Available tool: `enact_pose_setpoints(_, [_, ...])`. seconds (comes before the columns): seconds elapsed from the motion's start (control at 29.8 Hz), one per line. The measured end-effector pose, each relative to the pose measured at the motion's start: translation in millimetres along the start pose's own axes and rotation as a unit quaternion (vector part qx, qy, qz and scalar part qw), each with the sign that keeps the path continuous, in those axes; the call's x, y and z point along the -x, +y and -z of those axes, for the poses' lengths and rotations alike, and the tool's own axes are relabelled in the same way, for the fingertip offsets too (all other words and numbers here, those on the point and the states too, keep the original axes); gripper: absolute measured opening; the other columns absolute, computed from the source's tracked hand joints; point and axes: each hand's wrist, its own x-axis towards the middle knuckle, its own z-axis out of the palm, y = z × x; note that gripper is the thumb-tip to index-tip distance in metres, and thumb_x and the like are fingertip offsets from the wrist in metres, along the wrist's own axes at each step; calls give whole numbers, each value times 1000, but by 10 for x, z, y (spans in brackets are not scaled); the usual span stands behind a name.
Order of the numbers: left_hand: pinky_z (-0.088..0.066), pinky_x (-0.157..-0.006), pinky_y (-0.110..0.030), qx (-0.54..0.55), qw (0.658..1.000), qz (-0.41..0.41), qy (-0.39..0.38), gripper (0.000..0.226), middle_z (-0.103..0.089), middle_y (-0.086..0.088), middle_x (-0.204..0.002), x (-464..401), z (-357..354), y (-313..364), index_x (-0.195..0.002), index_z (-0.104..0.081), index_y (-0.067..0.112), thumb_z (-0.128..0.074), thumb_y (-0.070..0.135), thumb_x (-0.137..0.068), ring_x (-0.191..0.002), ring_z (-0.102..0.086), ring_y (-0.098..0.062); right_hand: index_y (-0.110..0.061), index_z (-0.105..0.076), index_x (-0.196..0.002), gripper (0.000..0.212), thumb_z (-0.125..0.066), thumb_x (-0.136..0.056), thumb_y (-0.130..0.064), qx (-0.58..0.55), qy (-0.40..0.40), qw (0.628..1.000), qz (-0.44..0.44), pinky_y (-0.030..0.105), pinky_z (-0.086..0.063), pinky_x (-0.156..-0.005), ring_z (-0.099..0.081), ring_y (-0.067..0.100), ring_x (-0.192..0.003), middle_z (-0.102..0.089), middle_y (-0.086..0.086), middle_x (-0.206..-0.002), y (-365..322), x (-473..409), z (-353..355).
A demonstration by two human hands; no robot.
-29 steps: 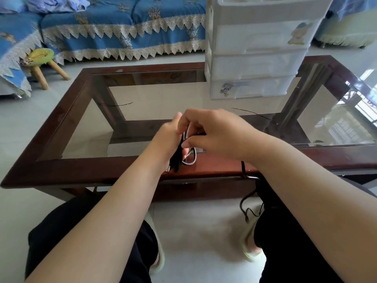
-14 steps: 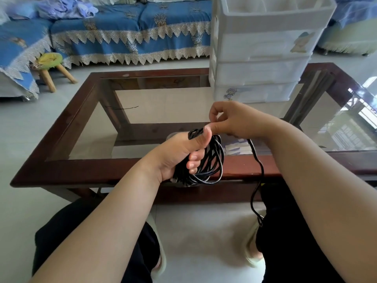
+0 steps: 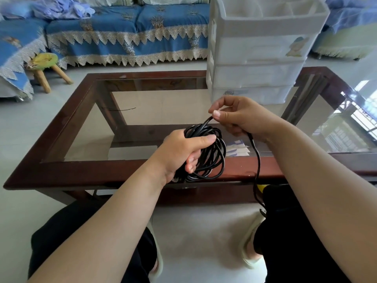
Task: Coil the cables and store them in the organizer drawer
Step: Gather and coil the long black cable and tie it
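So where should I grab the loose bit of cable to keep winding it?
Pinch the loose tail just below the right hand, coming from the right. It hangs free and straight there, while the coil is bunched in the left hand.

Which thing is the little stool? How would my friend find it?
Look to the blue sofa with lace trim at the back. On the floor in front of its left end stands the little stool. It alone has a round yellow-green seat and splayed wooden legs.
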Motion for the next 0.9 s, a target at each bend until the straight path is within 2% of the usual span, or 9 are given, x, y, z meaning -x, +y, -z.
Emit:
enact_pose_setpoints(0.13, [-27, -37, -20, 78, 996, -6, -38, 47, -30, 4, -36, 47, 66, 101, -58, -44, 15, -61, 49, -85, -27, -28, -9, -15, -47, -69, 31, -60, -78, -42, -13, -2, 999, -32, 18, -21, -40, -25, 8, -42, -31, -2, -53, 136, -57, -28])
enact_pose_setpoints(0.23, [-25, -37, -21, 171, 984, 10, -36, 50, -28, 8, -36, 52, 172, 166, -66, -43, 14, -46, 62, -79, -28, -27, -5, -15, -48, -75, 32, -59, -80, -44, -26, 20, 998, -51, 24, -17, -45, -22, 9, -44, -28, -3, -53, 249, -109, -37])
enact_pose_setpoints(0.34, [-28, -35, -17, 291, 956, 18, -32, 54, -30, 9, -34, 22, 228, 164, -66, -42, 14, -34, 64, -87, -26, -29, -3, -18, -51, -65, 34, -64, -82, -46, -43, -5, 997, -61, 26, -18, -47, -21, 12, -46, -28, 0, -54, 273, -116, -19])
enact_pose_setpoints(0.4, [-33, -34, -15, 369, 929, -19, -31, 54, -34, 10, -34, 2, 317, 159, -68, -41, 15, -32, 63, -91, -26, -34, -2, -15, -55, -64, 40, -67, -76, -52, 47, 5, 996, -73, 25, -27, -46, -29, 12, -45, -34, 2, -53, 245, -78, 16])
enact_pose_setpoints(0.47, [-34, -37, -13, 431, 900, -57, 5, 52, -37, 10, -34, -6, 464, 185, -68, -40, 17, -33, 64, -92, -28, -37, -2, -13, -59, -69, 43, -64, -73, -56, 125, 33, 987, -97, 23, -33, -47, -34, 10, -44, -39, -3, -51, 229, -33, 71])
enact_pose_setpoints(0.64, [-35, -40, -13, 547, 812, -50, 195, 55, -33, 11, -35, -47, 694, 222, -57, -44, 17, -47, 61, -91, -32, -33, -4, -15, -57, -95, 15, -58, -92, -31, -97, 47, 984, -140, 18, -21, -39, -25, 7, -44, -32, -6, -57, 253, 5, 92])
enact_pose_setpoints(0.7, [-35, -41, -13, 562, 791, -48, 237, 64, -33, 10, -36, -65, 705, 234, -43, -43, 17, -49, 60, -91, -36, -32, -4, -22, -59, -100, 7, -54, -96, -23, 94, 89, 983, -131, 19, -31, -39, -38, 11, -49, -48, -4, -64, 269, 29, -33])
enact_pose_setpoints(0.8, [-34, -41, -13, 569, 770, -36, 286, 68, -33, 10, -40, -92, 656, 243, -37, -41, 17, -53, 60, -88, -37, -33, -4, -28, -59, -110, 19, -47, -96, -32, 418, 75, 899, -108, 28, -48, -63, -61, 19, -79, -66, -2, -99, 276, 122, -322])
enact_pose_setpoints(0.9, [-33, -40, -13, 548, 768, -35, 329, 58, -34, 10, -44, -99, 591, 250, -51, -41, 19, -55, 63, -86, -35, -33, -3, -30, -53, -122, 29, -41, -96, -34, 561, 17, 824, -74, 34, -47, -68, -62, 32, -95, -67, 7, -107, 178, 278, -648])
